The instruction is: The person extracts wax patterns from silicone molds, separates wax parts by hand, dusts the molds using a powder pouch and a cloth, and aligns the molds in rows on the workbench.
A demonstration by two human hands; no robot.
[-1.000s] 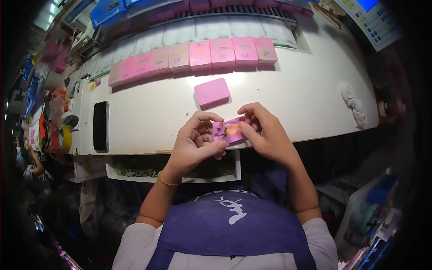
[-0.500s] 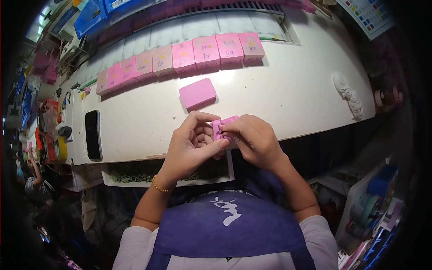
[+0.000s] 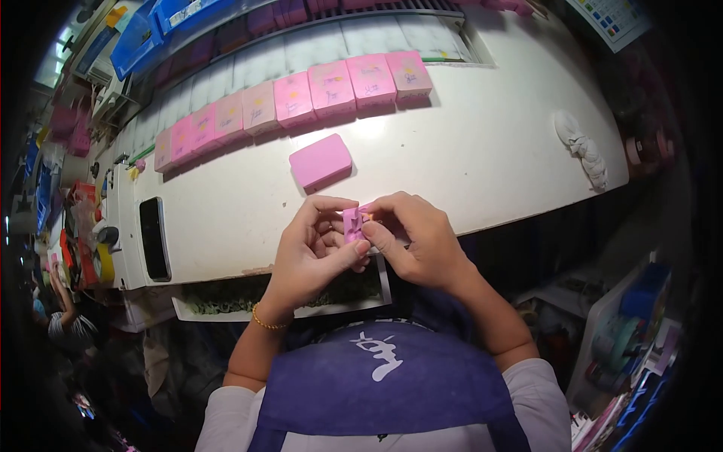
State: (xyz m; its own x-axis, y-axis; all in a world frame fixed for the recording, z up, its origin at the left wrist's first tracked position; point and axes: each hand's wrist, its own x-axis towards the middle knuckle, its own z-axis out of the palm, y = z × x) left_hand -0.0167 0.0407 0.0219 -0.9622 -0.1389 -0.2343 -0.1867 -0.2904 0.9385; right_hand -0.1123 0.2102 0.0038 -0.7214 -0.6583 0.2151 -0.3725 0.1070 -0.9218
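Near the table's front edge, my left hand (image 3: 315, 237) grips a small pink mold piece (image 3: 352, 224) between thumb and fingers. My right hand (image 3: 416, 235) touches the piece's right side, its thumb and index finger pinched around something small and orange-yellow that is mostly hidden. Just beyond the hands a plain pink block (image 3: 321, 162) lies on the white table (image 3: 467, 151). Farther back stands a slanting row of pink blocks (image 3: 331, 89) with handwritten marks.
A black phone (image 3: 154, 239) lies at the table's left. White crumpled cloth (image 3: 584, 151) rests at the right edge. An open drawer (image 3: 282, 303) with green material is below the front edge. Blue bins (image 3: 169, 26) stand at the back left. Another person (image 3: 66, 320) is at far left.
The pink mold piece was spread open with a yellow ring visible; now it shows narrower between my hands. My right hand has moved in against it. The camera view has shifted, moving the table items leftward.
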